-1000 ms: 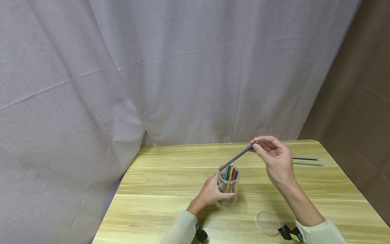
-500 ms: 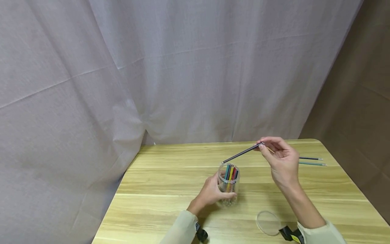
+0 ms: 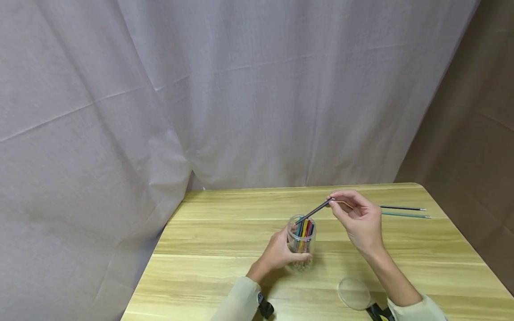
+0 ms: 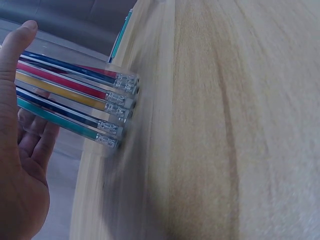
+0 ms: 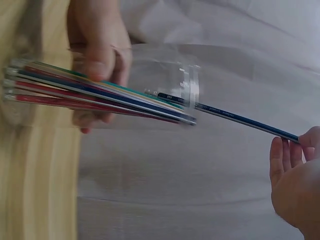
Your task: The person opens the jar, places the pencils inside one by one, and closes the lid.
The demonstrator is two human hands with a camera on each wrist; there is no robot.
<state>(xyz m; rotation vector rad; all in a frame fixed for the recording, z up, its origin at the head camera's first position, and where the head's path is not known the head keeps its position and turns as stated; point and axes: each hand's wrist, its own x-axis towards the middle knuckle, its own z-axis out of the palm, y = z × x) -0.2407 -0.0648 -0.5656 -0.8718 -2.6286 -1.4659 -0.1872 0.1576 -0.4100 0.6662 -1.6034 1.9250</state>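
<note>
My left hand (image 3: 277, 252) grips a clear jar (image 3: 312, 244) by its side, thumb across the front. Inside stand several pencils (image 4: 75, 92) in teal, dark blue, yellow and red, their eraser ends at the bottom. My right hand (image 3: 363, 223) pinches a dark blue pencil (image 5: 240, 119) near its upper end, between thumb and fingertips. That pencil slants down to the left, and its eraser end (image 5: 152, 93) is inside the mouth of the jar, past the rim (image 5: 192, 85).
A dark pencil (image 3: 403, 208) and a teal pencil (image 3: 405, 215) lie side by side at the right rear, partly hidden by my right hand. A clear round lid (image 3: 354, 294) lies on the wooden table (image 3: 201, 267) near my right sleeve. A grey curtain (image 3: 249, 111) hangs behind.
My right hand moved slightly right, lifting the pencil's lower end off the jar rim, then left and down. That end is now inside the jar's mouth. The left hand stayed on the jar.
</note>
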